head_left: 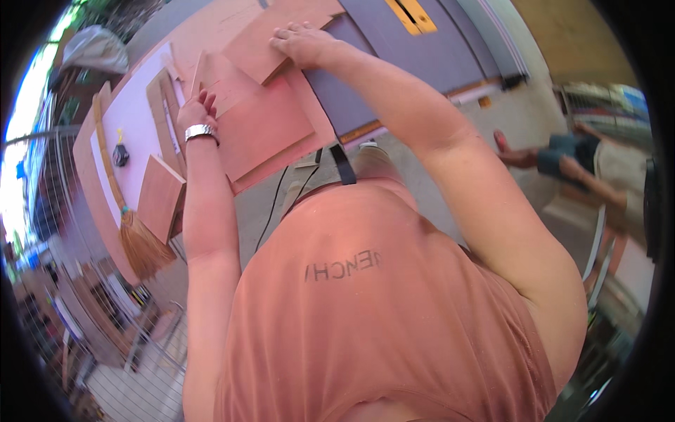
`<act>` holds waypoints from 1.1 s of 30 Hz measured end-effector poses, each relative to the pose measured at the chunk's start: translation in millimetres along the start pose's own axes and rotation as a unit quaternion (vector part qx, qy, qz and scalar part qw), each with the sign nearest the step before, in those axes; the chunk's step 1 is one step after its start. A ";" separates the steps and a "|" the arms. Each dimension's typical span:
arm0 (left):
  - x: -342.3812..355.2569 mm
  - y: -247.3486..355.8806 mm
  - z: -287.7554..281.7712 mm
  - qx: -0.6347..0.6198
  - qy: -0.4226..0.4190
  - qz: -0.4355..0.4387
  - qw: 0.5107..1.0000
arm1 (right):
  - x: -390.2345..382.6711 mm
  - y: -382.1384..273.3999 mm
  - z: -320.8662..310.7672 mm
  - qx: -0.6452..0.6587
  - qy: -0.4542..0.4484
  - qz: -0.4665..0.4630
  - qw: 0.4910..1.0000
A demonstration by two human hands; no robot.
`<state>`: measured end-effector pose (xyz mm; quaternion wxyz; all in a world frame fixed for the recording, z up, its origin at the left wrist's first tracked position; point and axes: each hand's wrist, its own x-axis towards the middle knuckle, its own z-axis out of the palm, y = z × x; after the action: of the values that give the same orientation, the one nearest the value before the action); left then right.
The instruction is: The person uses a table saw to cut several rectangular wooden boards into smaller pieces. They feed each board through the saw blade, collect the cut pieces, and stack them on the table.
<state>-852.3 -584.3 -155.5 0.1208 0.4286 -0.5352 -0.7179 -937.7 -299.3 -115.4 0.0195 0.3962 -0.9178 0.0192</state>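
Observation:
My right hand (306, 46) lies with fingers spread on a square plywood piece (252, 39), near the edge of the grey saw table with a yellow insert (411, 14). My left hand (198, 112), with a metal watch at the wrist, has curled fingers beside a narrow wood piece (199, 69); what they grip is unclear. Other plywood sheets (264, 130) lie stacked between my arms. Left of my left hand are a pale board (133, 126), a straw broom (140, 239), a small tape measure (121, 153) and a plywood offcut (158, 197).
Another person (590, 169) sits at the right. A wire fence (53, 183) runs along the left, with timber pieces (105, 309) at lower left and a white sack (95, 49) at upper left. Black cables (278, 204) hang below the table.

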 end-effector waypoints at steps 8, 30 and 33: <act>-55.5 23.0 -47.3 0.416 -0.137 0.277 0.855 | -290.4 -162.5 44.9 0.679 0.168 0.330 0.634; -110.1 -17.7 10.1 0.711 -0.282 0.402 0.503 | -175.3 -103.5 274.5 0.732 0.336 0.486 0.340; -115.0 -25.1 7.8 0.709 -0.265 0.417 0.503 | -244.6 -148.9 281.8 0.614 0.177 0.576 0.509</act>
<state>-781.6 -496.5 -121.0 -0.0856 -0.1127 -0.9889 -0.0444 -667.5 -237.9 -406.3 -0.0819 -0.3182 -0.6804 0.6551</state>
